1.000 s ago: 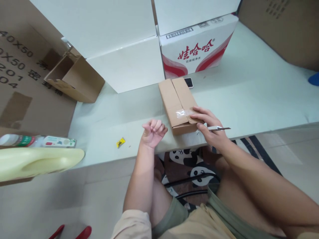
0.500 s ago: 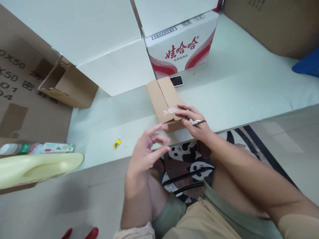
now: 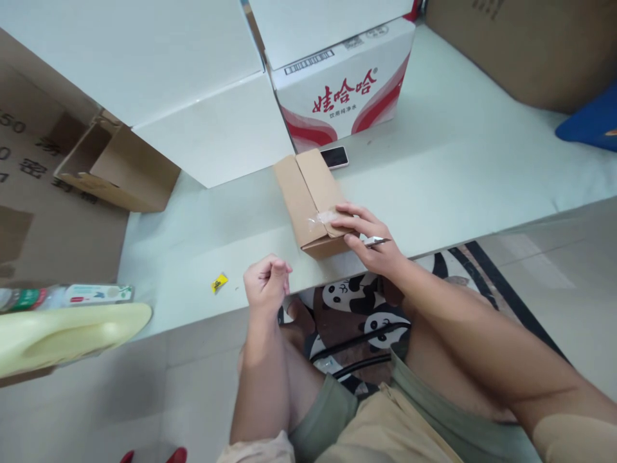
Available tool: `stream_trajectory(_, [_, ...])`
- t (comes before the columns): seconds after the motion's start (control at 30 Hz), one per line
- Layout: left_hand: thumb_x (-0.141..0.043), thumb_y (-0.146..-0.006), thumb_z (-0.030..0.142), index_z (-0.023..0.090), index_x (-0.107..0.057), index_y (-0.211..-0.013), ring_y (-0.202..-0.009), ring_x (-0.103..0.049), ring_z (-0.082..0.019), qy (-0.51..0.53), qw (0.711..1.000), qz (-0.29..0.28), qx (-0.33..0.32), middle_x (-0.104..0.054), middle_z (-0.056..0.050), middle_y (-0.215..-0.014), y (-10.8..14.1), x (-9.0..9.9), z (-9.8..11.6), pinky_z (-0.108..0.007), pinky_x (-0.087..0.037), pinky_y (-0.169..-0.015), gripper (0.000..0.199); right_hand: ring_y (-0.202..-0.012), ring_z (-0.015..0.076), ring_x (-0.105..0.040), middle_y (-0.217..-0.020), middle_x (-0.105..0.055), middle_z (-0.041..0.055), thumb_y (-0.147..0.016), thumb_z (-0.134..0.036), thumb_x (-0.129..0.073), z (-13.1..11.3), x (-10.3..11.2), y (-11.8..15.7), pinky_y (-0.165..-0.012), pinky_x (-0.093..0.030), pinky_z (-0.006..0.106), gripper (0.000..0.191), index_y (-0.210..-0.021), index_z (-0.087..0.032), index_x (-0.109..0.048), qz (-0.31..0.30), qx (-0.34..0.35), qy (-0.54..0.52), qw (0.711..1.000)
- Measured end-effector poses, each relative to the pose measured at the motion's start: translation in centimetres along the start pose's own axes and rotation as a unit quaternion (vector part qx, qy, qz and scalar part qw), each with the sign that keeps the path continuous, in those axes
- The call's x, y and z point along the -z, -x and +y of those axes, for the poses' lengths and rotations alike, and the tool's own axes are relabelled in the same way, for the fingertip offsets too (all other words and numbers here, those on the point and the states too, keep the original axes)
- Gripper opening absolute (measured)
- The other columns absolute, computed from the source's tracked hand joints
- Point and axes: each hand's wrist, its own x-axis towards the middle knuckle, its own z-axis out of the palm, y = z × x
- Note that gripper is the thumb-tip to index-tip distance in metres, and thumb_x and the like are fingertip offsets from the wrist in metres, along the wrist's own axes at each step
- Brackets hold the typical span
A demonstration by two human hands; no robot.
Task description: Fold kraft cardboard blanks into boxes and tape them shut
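A small brown cardboard box stands near the table's front edge, its top flaps folded together and a strip of clear tape at the near end of the seam. My right hand lies on the box's near right corner, fingers across the top and thumb at the front side. Tucked in that hand is a slim white tool with a dark tip, its kind not clear. To the left of the box, apart from it, my left hand is closed with fingers curled; what it holds, if anything, is hidden.
Behind the box are a phone, a red-and-white carton and large white boxes. An open cardboard box stands left. A yellow packet, a bottle and a pale yellow-green object are nearer.
My left hand has drawn away from the box to the left, and its spread fingers have curled shut. My right hand stays on the box. The view has shifted slightly.
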Motion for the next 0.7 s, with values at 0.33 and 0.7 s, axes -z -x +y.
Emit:
stream_trajectory(0.33, [-0.065,-0.089,0.044,0.028,-0.073,-0.106,-0.135,-0.051,-0.029,-0.157,0.963,0.044,-0.217,-0.065,-0.007,-0.128,-0.5,0.2,-0.4,-0.053,-0.037,-0.118,0.025,-0.13,0.0266,-0.061,-0.131,-0.069,0.005,-0.094,-0.041,-0.053,-0.5,1.1,0.0,-0.122,-0.037,0.054,0.028,-0.103,-0.03,-0.077,-0.074,0.002,-0.116,0.99])
stream_trajectory(0.7, [-0.047,-0.095,0.055,0.027,-0.073,-0.119,-0.142,-0.044,-0.031,-0.194,0.951,-0.002,-0.239,-0.065,-0.007,-0.136,-1.7,-2.5,-3.7,-0.054,-0.02,-0.126,0.045,-0.054,0.0151,-0.062,-0.061,-0.062,-0.0039,-0.091,-0.05,-0.06,0.7,1.8,0.1,-0.057,-0.055,0.032,0.024,-0.092,-0.026,-0.059,0.153,-0.259,-0.13,0.945])
